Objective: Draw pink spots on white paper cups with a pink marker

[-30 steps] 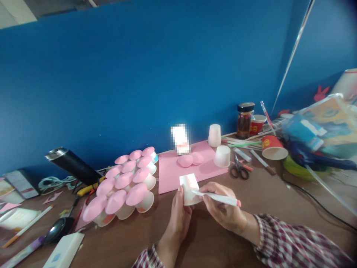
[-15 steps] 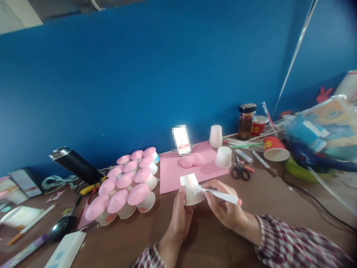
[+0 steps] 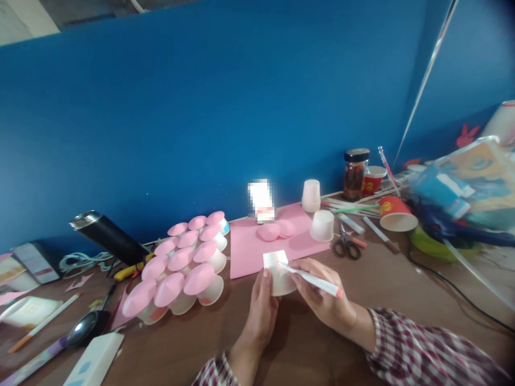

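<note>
My left hand (image 3: pixel 262 308) grips a small white paper cup (image 3: pixel 282 283) from its left side, thumb near the upper edge. A pale patch with faint orange marks shows on the cup. My right hand (image 3: pixel 322 287) pinches a white marker (image 3: pixel 316 279) with an orange end; its tip is at the cup's upper part. Beyond my hands, two pink paper cones (image 3: pixel 269 232) lie on a pink paper sheet (image 3: pixel 246 252). Two spots hold more white cups, an upturned cup (image 3: pixel 322 225) and a stack (image 3: pixel 311 195). To the left stand several cups with pink cone tops (image 3: pixel 200 279).
Black scissors (image 3: pixel 346 245), a red paper cup (image 3: pixel 397 213) on its side and a dark-lidded jar (image 3: pixel 355 174) are at right. A black flask (image 3: pixel 108 236) leans at left, near a white power strip (image 3: pixel 95 360). A blue wall (image 3: pixel 241 107) rises behind.
The cup has turned slightly and shifted a little right in my left hand. The marker's rear end has moved a little left and down, its tip still at the cup.
</note>
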A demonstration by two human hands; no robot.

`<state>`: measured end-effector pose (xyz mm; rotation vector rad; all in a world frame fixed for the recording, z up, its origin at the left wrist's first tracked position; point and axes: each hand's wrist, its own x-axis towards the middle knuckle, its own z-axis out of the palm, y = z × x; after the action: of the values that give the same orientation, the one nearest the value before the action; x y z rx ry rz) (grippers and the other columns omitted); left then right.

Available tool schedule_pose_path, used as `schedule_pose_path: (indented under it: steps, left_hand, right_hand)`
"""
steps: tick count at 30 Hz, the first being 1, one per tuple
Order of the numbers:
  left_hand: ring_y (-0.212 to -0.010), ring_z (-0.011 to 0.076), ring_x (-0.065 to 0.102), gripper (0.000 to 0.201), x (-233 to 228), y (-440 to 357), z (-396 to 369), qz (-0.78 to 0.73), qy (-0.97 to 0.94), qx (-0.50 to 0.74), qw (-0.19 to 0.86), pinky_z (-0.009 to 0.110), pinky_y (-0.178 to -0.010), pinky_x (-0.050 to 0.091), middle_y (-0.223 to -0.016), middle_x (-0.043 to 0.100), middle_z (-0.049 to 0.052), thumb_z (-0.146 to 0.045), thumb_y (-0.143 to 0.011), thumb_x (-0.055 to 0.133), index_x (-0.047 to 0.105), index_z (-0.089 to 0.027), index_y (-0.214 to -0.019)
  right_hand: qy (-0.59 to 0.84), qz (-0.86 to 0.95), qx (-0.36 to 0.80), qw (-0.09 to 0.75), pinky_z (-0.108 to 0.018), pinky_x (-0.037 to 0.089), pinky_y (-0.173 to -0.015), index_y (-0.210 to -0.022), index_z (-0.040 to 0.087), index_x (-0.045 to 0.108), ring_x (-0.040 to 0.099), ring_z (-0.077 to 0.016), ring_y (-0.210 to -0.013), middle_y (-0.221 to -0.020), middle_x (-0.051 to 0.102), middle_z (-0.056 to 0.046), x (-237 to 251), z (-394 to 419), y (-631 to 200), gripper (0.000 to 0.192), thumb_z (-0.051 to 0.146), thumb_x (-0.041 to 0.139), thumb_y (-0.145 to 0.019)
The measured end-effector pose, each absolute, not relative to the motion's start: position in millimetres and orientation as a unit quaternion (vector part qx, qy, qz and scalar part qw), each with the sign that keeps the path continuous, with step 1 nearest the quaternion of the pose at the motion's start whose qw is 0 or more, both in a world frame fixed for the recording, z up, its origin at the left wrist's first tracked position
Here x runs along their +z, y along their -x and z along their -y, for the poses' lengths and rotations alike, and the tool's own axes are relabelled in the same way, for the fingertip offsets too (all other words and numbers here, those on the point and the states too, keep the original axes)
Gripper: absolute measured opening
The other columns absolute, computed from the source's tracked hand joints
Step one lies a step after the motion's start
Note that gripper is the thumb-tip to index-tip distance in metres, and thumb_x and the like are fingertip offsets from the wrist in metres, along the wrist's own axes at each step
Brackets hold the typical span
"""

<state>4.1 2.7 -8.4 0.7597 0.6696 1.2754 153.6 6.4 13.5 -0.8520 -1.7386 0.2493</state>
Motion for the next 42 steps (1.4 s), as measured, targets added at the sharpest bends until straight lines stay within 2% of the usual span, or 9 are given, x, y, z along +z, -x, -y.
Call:
schedule_pose_path:
  steps: [19, 30, 42]
  left_hand:
    - [-0.097, 0.0170, 0.061, 0.030, -7.2, -5.0, -2.3, -0.311, -0.342, 0.567, 0.682, 0.029, -0.091, 0.044, -0.107, 0.070, 0.005, -0.037, -0.096, 0.048, 0.067, -0.018, -0.108]
    - [-0.114, 0.0249, 0.059, 0.039, -2.2, -6.7, -1.6, -0.320, -0.360, 0.559, 0.675, 0.037, -0.101, 0.040, -0.123, 0.066, 0.009, -0.042, -0.092, 0.052, 0.062, -0.020, -0.123]
    - [-0.120, 0.0261, 0.055, 0.039, 4.7, -8.1, 0.8, -0.335, -0.367, 0.547, 0.674, 0.038, -0.102, 0.040, -0.122, 0.066, 0.009, -0.041, -0.092, 0.052, 0.061, -0.021, -0.124]
  right_hand:
    - [0.372, 0.737, 0.106, 0.555, -0.028, 0.058, -0.073, -0.100, 0.019, 0.064, 0.070, -0.0187, -0.078, -0.088, 0.072, -0.007, 16.7, -7.0, -153.0, 0.013, 0.015, 0.056, -0.090]
    - [0.371, 0.731, 0.096, 0.565, -0.029, 0.058, -0.071, -0.101, 0.020, 0.063, 0.070, -0.0188, -0.077, -0.088, 0.072, -0.007, 16.9, -7.8, -154.6, 0.013, 0.016, 0.056, -0.091]
    - [0.379, 0.733, 0.113, 0.554, -0.029, 0.057, -0.071, -0.102, 0.019, 0.063, 0.069, -0.0186, -0.076, -0.088, 0.071, -0.007, 15.5, -7.4, -155.4, 0.014, 0.016, 0.055, -0.090]
